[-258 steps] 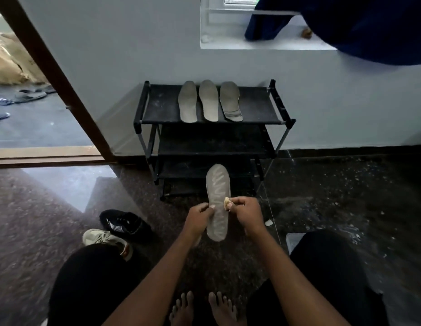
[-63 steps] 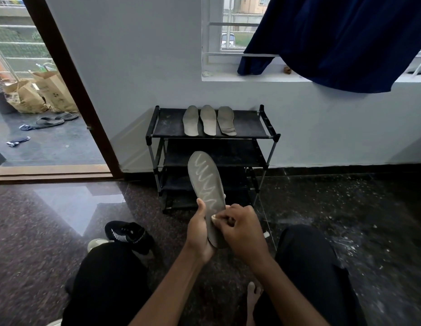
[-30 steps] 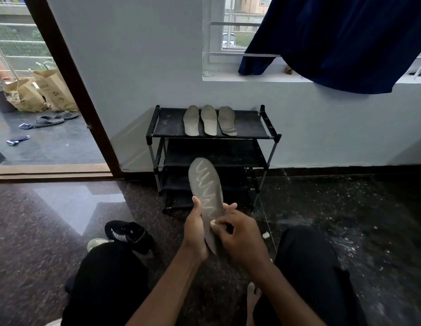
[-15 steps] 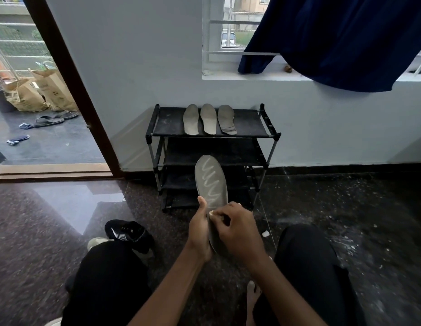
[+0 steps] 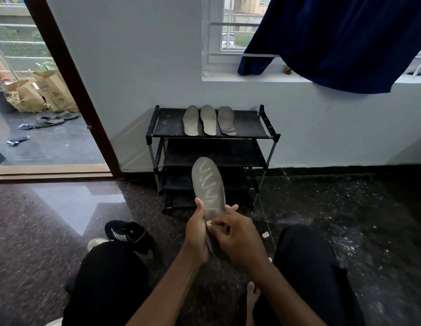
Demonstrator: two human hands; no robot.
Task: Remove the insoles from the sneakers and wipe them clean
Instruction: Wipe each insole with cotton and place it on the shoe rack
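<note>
Insole (image 5: 208,184) sits between our two hands, in front of our knees and above the dark floor (image 5: 52,231). Its long axis runs nearly upright in the view. The rounded toe end points up and away towards the shoe rack (image 5: 247,124), leaning a little left, and the heel end is sunk between our palms. The face with a pale zigzag line is turned towards us.

Our left hand (image 5: 197,234) grips the insole's left edge, thumb laid on the face. Our right hand (image 5: 237,241) has its fingers curled, pinching a small pale wad (image 5: 209,223) against the lower part of that face. The upper half of the insole stands free, and both of its edges there show against the rack's lower shelves. We cannot tell how far the toe is from them.

On the rack's top shelf three more insoles (image 5: 208,120) lie side by side, toes to the wall, with bare shelf either side. Our left knee (image 5: 110,278) and right knee (image 5: 305,267) flank the hands closely. A black sneaker (image 5: 127,234) lies just beyond the left knee, and a pale sneaker (image 5: 96,243) peeks out beside it.

Left of that, glossy floor runs to the doorway (image 5: 40,137). On the right a broad stretch of floor speckled with pale grit reaches the wall. A blue cloth (image 5: 345,43) hangs over the window sill above.
</note>
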